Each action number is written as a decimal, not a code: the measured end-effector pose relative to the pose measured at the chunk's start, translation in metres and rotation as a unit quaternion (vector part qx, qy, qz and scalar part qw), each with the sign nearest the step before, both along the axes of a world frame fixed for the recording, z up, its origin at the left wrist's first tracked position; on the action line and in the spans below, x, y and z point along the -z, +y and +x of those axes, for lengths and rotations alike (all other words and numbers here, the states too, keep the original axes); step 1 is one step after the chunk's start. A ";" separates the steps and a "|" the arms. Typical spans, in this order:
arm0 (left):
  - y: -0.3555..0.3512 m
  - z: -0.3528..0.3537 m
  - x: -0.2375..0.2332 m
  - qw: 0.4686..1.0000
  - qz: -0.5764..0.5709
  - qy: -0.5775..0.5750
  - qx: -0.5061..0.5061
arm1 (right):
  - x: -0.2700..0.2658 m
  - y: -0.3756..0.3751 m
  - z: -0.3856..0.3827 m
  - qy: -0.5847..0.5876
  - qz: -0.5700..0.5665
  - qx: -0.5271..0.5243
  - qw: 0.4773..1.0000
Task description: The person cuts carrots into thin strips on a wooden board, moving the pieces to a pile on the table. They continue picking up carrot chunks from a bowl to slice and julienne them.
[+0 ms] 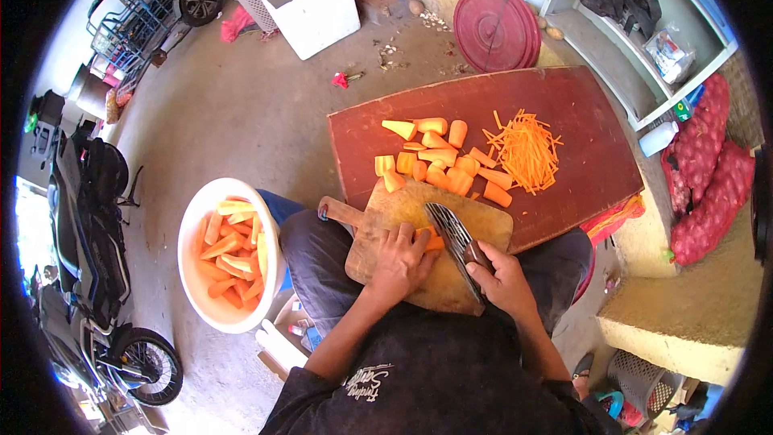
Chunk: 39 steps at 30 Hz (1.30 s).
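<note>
On the wooden cutting board (386,217), my left hand (400,260) is closed over a carrot piece (433,239), pressing it against the wood. My right hand (501,274) grips the handle of a wide knife (451,234), whose blade stands right beside that carrot. The board lies across my lap, overlapping the edge of a red-brown table (580,121). Several thick carrot chunks (439,153) are gathered on the table just beyond the board. To their right is a heap of thin carrot sticks (525,153).
A white basin (278,266) full of peeled carrots (233,250) stands to my left. Motorbikes (88,234) are parked farther left. Beyond the table rests a round red lid (491,28). At right are a shelf (596,40), red net sacks (713,201) and a concrete step (684,306).
</note>
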<state>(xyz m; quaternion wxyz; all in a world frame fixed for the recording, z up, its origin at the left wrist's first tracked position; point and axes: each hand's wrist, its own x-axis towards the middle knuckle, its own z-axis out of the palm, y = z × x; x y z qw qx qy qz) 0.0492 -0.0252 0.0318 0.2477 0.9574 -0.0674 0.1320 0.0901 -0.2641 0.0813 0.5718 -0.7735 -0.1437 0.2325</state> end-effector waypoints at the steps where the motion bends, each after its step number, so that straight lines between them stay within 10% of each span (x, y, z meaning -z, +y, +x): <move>1: -0.001 0.001 0.004 1.000 -0.012 -0.011 -0.009 | 0.000 -0.001 -0.001 0.016 0.005 0.009 1.000; 39: 0.014 -0.002 0.023 0.993 -0.110 -0.049 -0.005 | 0.008 -0.001 0.014 0.030 0.053 -0.101 0.993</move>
